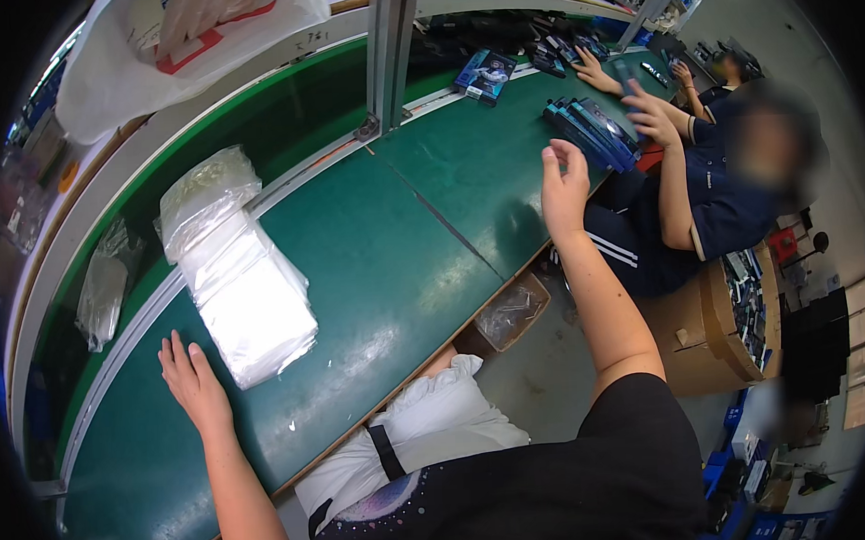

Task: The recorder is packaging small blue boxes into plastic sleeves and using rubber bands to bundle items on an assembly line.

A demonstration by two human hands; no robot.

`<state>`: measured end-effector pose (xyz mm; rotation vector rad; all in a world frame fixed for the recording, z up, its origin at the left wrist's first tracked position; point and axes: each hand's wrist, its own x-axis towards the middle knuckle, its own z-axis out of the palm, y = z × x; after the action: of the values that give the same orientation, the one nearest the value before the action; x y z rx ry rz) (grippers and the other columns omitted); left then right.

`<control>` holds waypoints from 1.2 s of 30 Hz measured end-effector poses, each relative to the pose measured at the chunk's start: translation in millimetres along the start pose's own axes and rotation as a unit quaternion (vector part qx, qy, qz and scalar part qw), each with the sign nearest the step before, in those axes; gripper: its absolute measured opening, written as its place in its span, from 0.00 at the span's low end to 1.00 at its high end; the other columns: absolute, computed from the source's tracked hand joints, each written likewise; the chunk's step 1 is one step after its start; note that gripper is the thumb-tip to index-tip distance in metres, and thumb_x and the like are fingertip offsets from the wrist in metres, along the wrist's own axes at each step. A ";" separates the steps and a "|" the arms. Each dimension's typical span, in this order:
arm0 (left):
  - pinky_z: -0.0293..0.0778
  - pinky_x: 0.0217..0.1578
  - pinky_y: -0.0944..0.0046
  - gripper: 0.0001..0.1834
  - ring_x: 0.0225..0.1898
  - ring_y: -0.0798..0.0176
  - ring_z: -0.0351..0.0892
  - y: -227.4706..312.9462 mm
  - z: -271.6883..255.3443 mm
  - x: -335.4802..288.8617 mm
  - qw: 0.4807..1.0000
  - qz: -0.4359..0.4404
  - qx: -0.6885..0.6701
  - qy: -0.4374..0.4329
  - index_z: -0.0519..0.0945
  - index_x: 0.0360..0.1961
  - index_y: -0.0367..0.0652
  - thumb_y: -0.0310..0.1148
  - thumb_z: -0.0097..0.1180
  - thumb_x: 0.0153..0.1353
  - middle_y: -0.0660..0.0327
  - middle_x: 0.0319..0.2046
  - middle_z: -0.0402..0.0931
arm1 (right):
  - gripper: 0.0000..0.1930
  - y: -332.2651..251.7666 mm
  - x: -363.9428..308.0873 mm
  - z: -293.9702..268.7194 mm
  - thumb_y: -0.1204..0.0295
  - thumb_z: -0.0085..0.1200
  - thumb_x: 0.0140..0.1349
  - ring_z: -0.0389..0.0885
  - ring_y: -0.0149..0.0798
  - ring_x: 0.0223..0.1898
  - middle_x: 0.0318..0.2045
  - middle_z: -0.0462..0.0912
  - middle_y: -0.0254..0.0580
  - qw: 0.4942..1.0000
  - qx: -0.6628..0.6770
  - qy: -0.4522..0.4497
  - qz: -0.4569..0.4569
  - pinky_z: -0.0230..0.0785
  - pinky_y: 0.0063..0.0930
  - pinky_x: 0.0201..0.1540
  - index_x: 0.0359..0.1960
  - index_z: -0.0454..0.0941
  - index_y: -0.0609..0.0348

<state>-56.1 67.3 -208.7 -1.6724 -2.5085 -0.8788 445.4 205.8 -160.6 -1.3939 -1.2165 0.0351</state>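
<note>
While left grip (196, 385) rests on table (376, 292), clear bags (250, 297) lie just rightward.

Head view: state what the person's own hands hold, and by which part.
Nothing visibly held: the left hand is open at the green tabletop; the right hand is raised, its grip showing no item.

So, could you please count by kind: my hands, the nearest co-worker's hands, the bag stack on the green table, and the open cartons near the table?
Your left hand and right hand: 2
Co-worker's hands: 2
Bag stack: 1
Small carton and big carton: 2
Total: 7
</note>
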 end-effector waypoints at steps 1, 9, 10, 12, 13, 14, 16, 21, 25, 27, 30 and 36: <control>0.39 0.67 0.51 0.27 0.69 0.49 0.46 -3.7 0.2 1.2 1.000 -0.005 -0.007 0.003 0.63 0.63 0.42 0.46 0.35 0.70 0.50 0.66 0.53 | 0.12 2.8 2.4 4.6 0.69 0.53 0.60 0.71 0.45 0.46 0.40 0.75 0.47 0.999 0.022 -0.030 0.021 0.62 0.35 0.52 0.42 0.75 0.62; 0.48 0.64 0.52 0.25 0.66 0.48 0.54 10.5 -4.4 0.3 1.000 -0.017 -0.018 0.016 0.68 0.60 0.40 0.45 0.38 0.69 0.50 0.64 0.58 | 0.17 -3.6 27.9 8.6 0.70 0.53 0.58 0.68 0.51 0.48 0.43 0.73 0.50 0.956 -0.174 0.011 -0.234 0.58 0.42 0.53 0.48 0.70 0.63; 0.48 0.64 0.52 0.25 0.66 0.48 0.54 8.5 -5.1 0.3 1.000 -0.017 -0.018 0.017 0.68 0.60 0.40 0.45 0.38 0.69 0.50 0.64 0.58 | 0.17 -1.5 28.2 4.3 0.70 0.53 0.58 0.68 0.51 0.48 0.43 0.73 0.50 0.957 -0.173 0.010 -0.234 0.58 0.42 0.53 0.48 0.70 0.63; 0.50 0.63 0.53 0.24 0.65 0.48 0.55 3.5 -6.3 2.3 1.000 -0.011 -0.008 0.014 0.70 0.58 0.39 0.45 0.40 0.68 0.50 0.64 0.58 | 0.19 4.6 30.4 -5.9 0.68 0.52 0.60 0.68 0.51 0.48 0.44 0.73 0.50 0.944 -0.218 0.075 -0.237 0.57 0.42 0.53 0.50 0.69 0.63; 0.52 0.63 0.53 0.24 0.65 0.48 0.56 9.9 -6.9 1.5 1.000 -0.010 -0.004 0.018 0.70 0.57 0.39 0.44 0.41 0.68 0.50 0.64 0.58 | 0.20 12.7 35.0 -16.8 0.66 0.51 0.61 0.68 0.50 0.49 0.46 0.73 0.50 0.938 -0.236 0.120 -0.226 0.56 0.42 0.53 0.52 0.68 0.63; 0.52 0.63 0.53 0.24 0.65 0.48 0.56 12.0 -7.8 1.6 1.000 -0.009 -0.004 0.016 0.70 0.57 0.39 0.44 0.41 0.68 0.50 0.64 0.58 | 0.20 23.3 39.3 -27.6 0.66 0.50 0.63 0.68 0.49 0.49 0.46 0.72 0.51 0.935 -0.242 0.161 -0.202 0.57 0.41 0.53 0.53 0.67 0.65; 0.52 0.63 0.53 0.24 0.65 0.48 0.56 16.8 -9.7 1.0 1.000 -0.003 0.002 0.017 0.70 0.57 0.39 0.44 0.41 0.68 0.50 0.64 0.58 | 0.20 42.5 52.2 -49.7 0.67 0.48 0.64 0.68 0.48 0.48 0.44 0.71 0.53 0.942 -0.180 0.244 -0.140 0.59 0.39 0.53 0.53 0.66 0.68; 0.51 0.63 0.53 0.24 0.65 0.48 0.56 6.6 -5.3 1.0 1.000 -0.010 0.009 0.023 0.70 0.57 0.39 0.44 0.42 0.68 0.49 0.64 0.58 | 0.28 104.9 82.1 -86.6 0.55 0.49 0.64 0.72 0.43 0.45 0.46 0.71 0.55 0.922 0.085 0.340 0.165 0.63 0.37 0.50 0.51 0.64 0.71; 0.51 0.63 0.53 0.24 0.65 0.48 0.56 9.2 -2.7 2.9 0.999 0.000 0.029 0.020 0.70 0.58 0.40 0.44 0.42 0.68 0.50 0.64 0.58 | 0.39 156.1 120.2 -111.6 0.43 0.52 0.57 0.71 0.45 0.50 0.49 0.72 0.56 0.853 0.257 0.296 0.344 0.62 0.37 0.53 0.55 0.63 0.69; 0.50 0.64 0.52 0.24 0.65 0.48 0.55 12.1 -5.0 1.8 0.999 -0.010 0.036 0.015 0.69 0.58 0.40 0.44 0.42 0.68 0.50 0.64 0.57 | 0.40 160.3 130.3 -111.7 0.41 0.52 0.56 0.70 0.47 0.52 0.51 0.71 0.56 0.867 0.271 0.240 0.342 0.61 0.38 0.55 0.56 0.63 0.67; 0.48 0.64 0.52 0.24 0.66 0.48 0.54 9.0 -2.4 1.8 0.999 -0.011 0.042 0.013 0.68 0.59 0.40 0.44 0.42 0.67 0.50 0.64 0.57 | 0.36 185.9 149.6 -117.9 0.41 0.50 0.57 0.69 0.49 0.57 0.53 0.73 0.51 0.863 0.319 0.198 0.340 0.62 0.44 0.58 0.55 0.68 0.61; 0.47 0.64 0.51 0.24 0.66 0.48 0.53 9.7 -2.2 0.6 0.998 -0.013 0.063 0.010 0.68 0.59 0.40 0.43 0.42 0.67 0.51 0.65 0.57 | 0.16 230.1 169.2 -134.4 0.60 0.52 0.62 0.84 0.38 0.32 0.36 0.84 0.42 0.877 0.346 -0.020 0.334 0.79 0.31 0.35 0.45 0.75 0.58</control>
<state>-48.8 69.5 -202.3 -1.5885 -2.5211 -0.7182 749.8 284.1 -190.0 -1.0931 -0.5890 0.9008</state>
